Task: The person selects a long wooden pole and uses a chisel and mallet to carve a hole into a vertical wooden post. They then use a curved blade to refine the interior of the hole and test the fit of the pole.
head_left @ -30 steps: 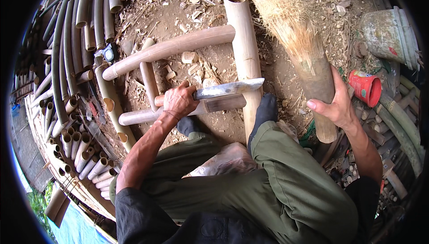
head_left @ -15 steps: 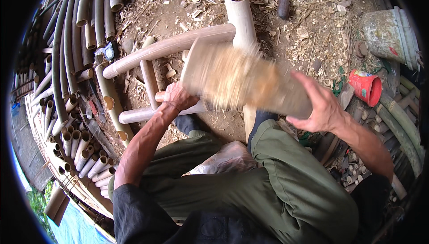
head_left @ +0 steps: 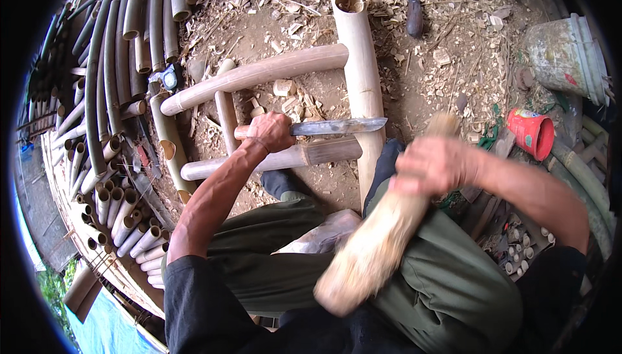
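My left hand is closed round the wooden handle of a long knife. The knife's flat steel blade points right, its tip over a thick upright bamboo post. My right hand, slightly blurred, grips a chunky pale wooden mallet near its upper end. The mallet's wide, rough end slants down to the left over my right thigh. On the ground before me lies a bamboo frame: the thick post on the right, a curved upper rail, a lower rail and a short crosspiece.
Bamboo poles and cut bamboo tubes are stacked on the left. A curved tool with a dark handle lies beyond the post among wood chips. A red tub and a dirty bucket are on the right.
My right hand has swung the mallet from over the frame down toward my right thigh. The knife in my left hand, hidden behind the mallet before, now shows. My view has shifted slightly.
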The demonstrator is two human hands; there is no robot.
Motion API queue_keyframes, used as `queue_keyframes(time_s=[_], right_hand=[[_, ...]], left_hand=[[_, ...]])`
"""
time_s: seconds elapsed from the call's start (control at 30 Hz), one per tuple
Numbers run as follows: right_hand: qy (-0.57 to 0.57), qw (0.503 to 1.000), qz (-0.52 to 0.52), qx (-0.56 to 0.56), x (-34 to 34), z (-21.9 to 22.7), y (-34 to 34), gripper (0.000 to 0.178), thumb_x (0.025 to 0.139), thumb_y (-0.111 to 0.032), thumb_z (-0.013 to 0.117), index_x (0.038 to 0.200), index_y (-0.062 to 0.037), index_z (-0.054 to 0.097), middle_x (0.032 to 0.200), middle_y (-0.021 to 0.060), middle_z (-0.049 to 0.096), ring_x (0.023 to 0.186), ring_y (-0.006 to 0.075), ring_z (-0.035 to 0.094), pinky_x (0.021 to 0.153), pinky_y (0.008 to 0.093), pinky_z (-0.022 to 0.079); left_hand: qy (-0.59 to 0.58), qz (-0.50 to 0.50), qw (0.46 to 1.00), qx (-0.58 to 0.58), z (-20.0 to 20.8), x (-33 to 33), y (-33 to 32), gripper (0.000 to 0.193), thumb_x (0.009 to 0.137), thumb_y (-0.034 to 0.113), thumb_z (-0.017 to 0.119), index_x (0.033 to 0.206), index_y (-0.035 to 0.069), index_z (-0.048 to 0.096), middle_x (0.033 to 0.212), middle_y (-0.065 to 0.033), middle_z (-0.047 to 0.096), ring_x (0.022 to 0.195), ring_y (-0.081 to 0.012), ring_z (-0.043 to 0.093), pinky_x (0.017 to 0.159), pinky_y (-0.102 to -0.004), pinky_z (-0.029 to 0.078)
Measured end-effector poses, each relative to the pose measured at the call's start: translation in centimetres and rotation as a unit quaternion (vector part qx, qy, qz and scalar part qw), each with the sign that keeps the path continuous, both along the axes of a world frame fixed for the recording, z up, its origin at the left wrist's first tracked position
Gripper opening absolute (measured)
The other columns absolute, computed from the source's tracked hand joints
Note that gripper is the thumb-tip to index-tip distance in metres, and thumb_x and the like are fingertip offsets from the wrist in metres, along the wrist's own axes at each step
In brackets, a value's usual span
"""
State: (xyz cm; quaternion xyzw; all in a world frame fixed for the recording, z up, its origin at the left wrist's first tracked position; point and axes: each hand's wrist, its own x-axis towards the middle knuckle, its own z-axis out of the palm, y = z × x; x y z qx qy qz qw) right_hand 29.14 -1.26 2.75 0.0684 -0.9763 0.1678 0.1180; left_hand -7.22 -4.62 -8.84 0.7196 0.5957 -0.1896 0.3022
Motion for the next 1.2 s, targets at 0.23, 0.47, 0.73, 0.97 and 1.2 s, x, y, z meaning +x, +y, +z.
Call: queue_keyframes(time_s=[0.23, 0.47, 0.73, 0.97, 1.2], right_hand=[[-0.222, 0.959, -0.138, -0.11, -1.8, 5.5, -2.4, 0.083, 0.067, -0.038, 0.079, 0.133, -0.004, 0.044, 0.089, 0.0158, 0.056, 0.066, 0.025, 0.061, 0.054, 0.0346, 0.054], [-0.43, 0.875, -0.218, 0.052, 1.7, 2.1, 3.9, 0.07, 0.067, -0.032, 0.081, 0.123, -0.0071, 0.047, 0.088, 0.014, 0.058, 0.069, 0.0269, 0.063, 0.054, 0.0345, 0.054], [-0.147, 0.981, -0.095, -0.077, 1.7, 0.0, 3.4, 0.062, 0.067, -0.035, 0.081, 0.117, -0.0099, 0.055, 0.092, 0.0096, 0.062, 0.071, 0.027, 0.064, 0.06, 0.0351, 0.057], [-0.168, 0.973, -0.11, -0.114, -1.8, 4.7, -3.8, 0.069, 0.069, -0.033, 0.076, 0.127, -0.0089, 0.048, 0.093, 0.0159, 0.062, 0.074, 0.0278, 0.065, 0.063, 0.0395, 0.058], [-0.407, 0.867, -0.285, -0.019, 0.5, 4.7, 0.7, 0.074, 0.067, -0.037, 0.081, 0.124, -0.0029, 0.048, 0.096, 0.0173, 0.06, 0.075, 0.0279, 0.064, 0.062, 0.0387, 0.057]], left_hand=[[-0.013, 0.003, 0.999, 0.036, -0.1, -0.9, -0.2, 0.02, 0.07, 0.024, 0.063, 0.076, 0.008, 0.073, 0.075, -0.0195, 0.069, 0.072, -0.0336, 0.069, 0.068, -0.0431, 0.056], [-0.004, 0.006, 0.999, 0.039, 0.3, -0.7, -0.7, 0.02, 0.071, 0.024, 0.063, 0.078, 0.008, 0.073, 0.076, -0.019, 0.069, 0.072, -0.0345, 0.069, 0.066, -0.0446, 0.055], [-0.023, 0.007, 0.999, 0.048, 0.2, 0.0, -0.1, 0.019, 0.068, 0.023, 0.064, 0.076, 0.007, 0.072, 0.08, -0.0192, 0.07, 0.075, -0.0347, 0.069, 0.068, -0.0442, 0.055], [-0.015, -0.051, 0.998, 0.025, 0.6, -0.9, 0.6, 0.02, 0.068, 0.027, 0.065, 0.076, 0.009, 0.071, 0.077, -0.0172, 0.069, 0.071, -0.0333, 0.069, 0.066, -0.0444, 0.055], [0.007, -0.044, 0.999, 0.029, -0.2, -1.8, -0.9, 0.023, 0.069, 0.03, 0.064, 0.077, 0.011, 0.073, 0.076, -0.0175, 0.069, 0.071, -0.0317, 0.07, 0.067, -0.043, 0.056]])
